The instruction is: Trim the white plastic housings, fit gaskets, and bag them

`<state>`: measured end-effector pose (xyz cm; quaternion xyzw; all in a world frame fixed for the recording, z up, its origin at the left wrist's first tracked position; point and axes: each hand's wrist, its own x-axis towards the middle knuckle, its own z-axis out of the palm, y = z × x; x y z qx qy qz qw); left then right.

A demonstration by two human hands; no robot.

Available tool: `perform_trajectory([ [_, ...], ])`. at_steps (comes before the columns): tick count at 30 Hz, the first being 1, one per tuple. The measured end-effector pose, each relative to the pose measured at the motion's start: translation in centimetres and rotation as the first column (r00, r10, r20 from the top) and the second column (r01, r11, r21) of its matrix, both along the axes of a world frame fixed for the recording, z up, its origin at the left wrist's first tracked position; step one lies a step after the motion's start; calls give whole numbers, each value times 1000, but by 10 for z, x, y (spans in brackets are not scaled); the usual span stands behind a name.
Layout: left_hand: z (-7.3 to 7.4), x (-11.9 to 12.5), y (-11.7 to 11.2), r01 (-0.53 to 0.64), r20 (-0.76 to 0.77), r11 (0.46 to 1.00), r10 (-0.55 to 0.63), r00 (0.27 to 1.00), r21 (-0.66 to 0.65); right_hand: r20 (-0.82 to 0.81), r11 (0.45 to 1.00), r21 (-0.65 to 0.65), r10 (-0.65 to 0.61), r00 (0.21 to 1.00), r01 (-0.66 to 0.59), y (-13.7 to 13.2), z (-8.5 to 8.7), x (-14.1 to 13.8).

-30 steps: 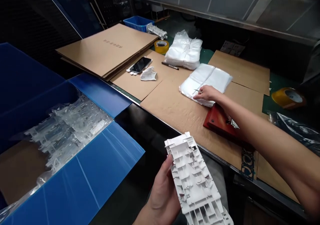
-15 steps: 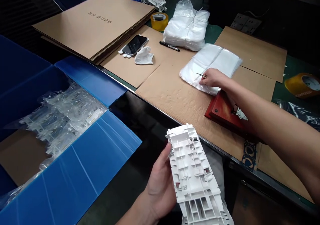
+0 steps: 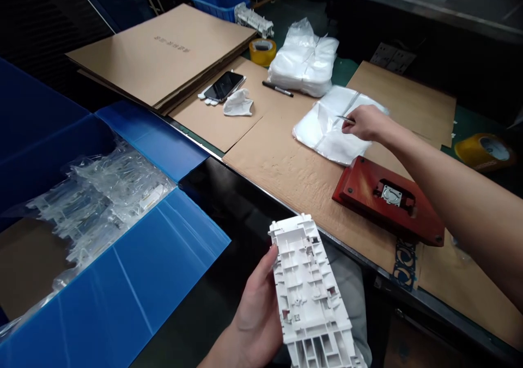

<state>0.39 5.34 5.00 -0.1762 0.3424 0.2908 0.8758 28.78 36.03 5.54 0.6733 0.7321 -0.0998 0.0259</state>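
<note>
**Left hand** (image 3: 257, 316): grip closed around a long white moulded plastic part (image 3: 308, 297), ribbed face up, held beyond the near metal edge of the tabletop (image 3: 408, 287).

**Right hand** (image 3: 365, 123): grip closed, pinching slim metal tweezers (image 3: 345, 118), their tips just above a flat stack of clear plastic bags (image 3: 327, 134).

**Large bin:** an open blue corrugated plastic bin (image 3: 122, 286) stands left of the tabletop's near edge, flaps folded outward. It holds a heap of translucent moulded parts in clear plastic wrap (image 3: 102, 199), with a brown cardboard sheet (image 3: 28, 253) beside them.

**Small crate:** a blue plastic crate (image 3: 216, 3) sits past the tabletop's far edge, a white moulded part (image 3: 253, 20) just beside it.

**Tabletop:** tan cardboard sheets (image 3: 286, 164) carry a red rectangular fixture with a metal insert (image 3: 388, 196), a bundle of clear plastic bags (image 3: 304, 60), a black marker pen (image 3: 278, 89), a black smartphone (image 3: 224, 86) and a white cloth glove (image 3: 238, 104). A yellow tape roll (image 3: 262, 52) stands near the bundle.
</note>
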Motion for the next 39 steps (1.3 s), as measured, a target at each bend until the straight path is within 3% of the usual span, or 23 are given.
perform_trajectory([
  [7,-3,-5,-7,-63,-268,994,85,960,88,12,999,-39,27,1000,-26,-34,57,21],
  [12,-7,-7,-9,-55,-185,989,80,979,135,3,996,-82,38,999,-38,-75,81,25],
  [18,-4,2,-9,-1,-165,965,46,985,263,220,985,-8,-168,961,174,-104,60,41],
  [21,-3,7,-11,38,-164,965,6,986,261,285,980,-27,-179,942,195,-109,43,51],
  [25,-6,11,-16,28,-194,977,14,981,210,287,989,-32,-126,950,141,-104,27,54],
  [33,-6,10,-20,-20,-210,990,50,977,141,166,982,-87,180,970,-167,-71,1,26],
  [39,-18,2,-15,0,-255,989,38,966,148,322,985,-131,151,934,-114,-42,-3,33],
])
